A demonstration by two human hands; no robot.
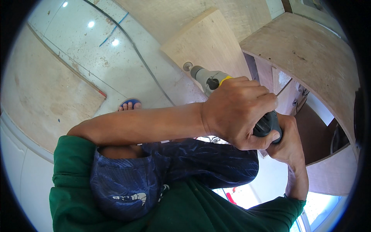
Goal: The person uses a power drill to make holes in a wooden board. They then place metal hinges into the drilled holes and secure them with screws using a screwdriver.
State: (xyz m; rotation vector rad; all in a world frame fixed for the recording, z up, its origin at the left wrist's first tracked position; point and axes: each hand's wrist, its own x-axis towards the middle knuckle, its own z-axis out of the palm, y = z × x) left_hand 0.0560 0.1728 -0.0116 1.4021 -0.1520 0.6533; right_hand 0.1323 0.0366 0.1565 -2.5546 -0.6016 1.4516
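My left hand (241,110) is closed over the top and rear of a grey power drill (212,79) with a yellow accent and a black back end. My right hand (286,137) is closed around the drill's black rear part from the far right; most of its fingers are hidden behind the left hand and the tool. A round, disc-shaped cutting bit (188,66) sits in the chuck, pointing away to the upper left. It is at the left edge of a pale wooden board (214,40), and whether it touches the wood I cannot tell.
A larger wooden sheet (154,15) lies beyond the board. To the right stands an open wooden cabinet carcass (305,50). A black cable (139,58) and a blue strip (114,29) cross the dusty tiled floor (77,42). Another wooden panel (42,89) lies at left.
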